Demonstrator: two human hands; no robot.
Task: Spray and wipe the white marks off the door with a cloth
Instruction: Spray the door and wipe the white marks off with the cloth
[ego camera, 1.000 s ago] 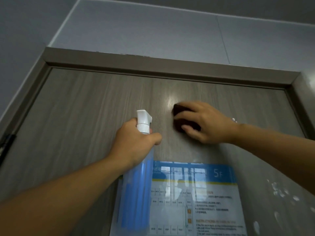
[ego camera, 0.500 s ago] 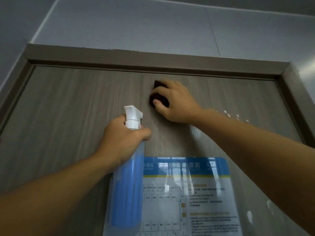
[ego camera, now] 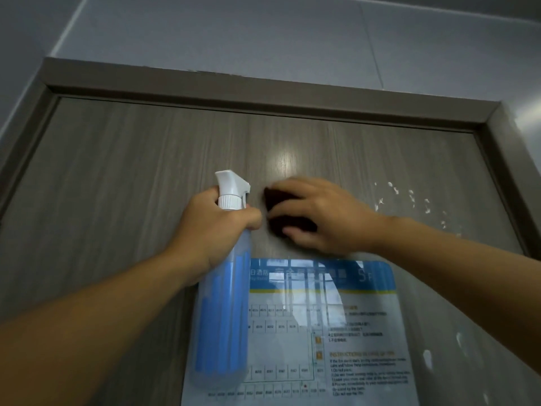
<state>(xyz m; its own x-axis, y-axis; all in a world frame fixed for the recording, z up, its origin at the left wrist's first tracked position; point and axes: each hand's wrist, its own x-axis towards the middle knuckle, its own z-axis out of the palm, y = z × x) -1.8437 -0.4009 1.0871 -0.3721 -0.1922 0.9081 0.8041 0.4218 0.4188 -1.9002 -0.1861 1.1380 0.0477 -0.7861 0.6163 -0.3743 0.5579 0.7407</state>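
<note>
Right above the glossy blue-and-white floor plan sign [ego camera: 319, 326] stuck on the grey wood-grain door [ego camera: 123, 177], the right hand [ego camera: 325, 215] presses a dark, brownish cloth pad [ego camera: 278, 206] flat on the door, fingers spread over it and thumb tucked under its lower edge. The hand's a bit blurry, so finer detail is lost. Just left of it, almost touching, the left hand [ego camera: 210, 230] is wrapped tight round the neck of a clear plastic spray bottle with blue liquid and a white trigger head [ego camera: 225, 303], nozzle pointing at the door. The white splatter marks [ego camera: 409, 200] sit off to the right of the cloth hand, past the wrist, with a few more lower down by the forearm.
</note>
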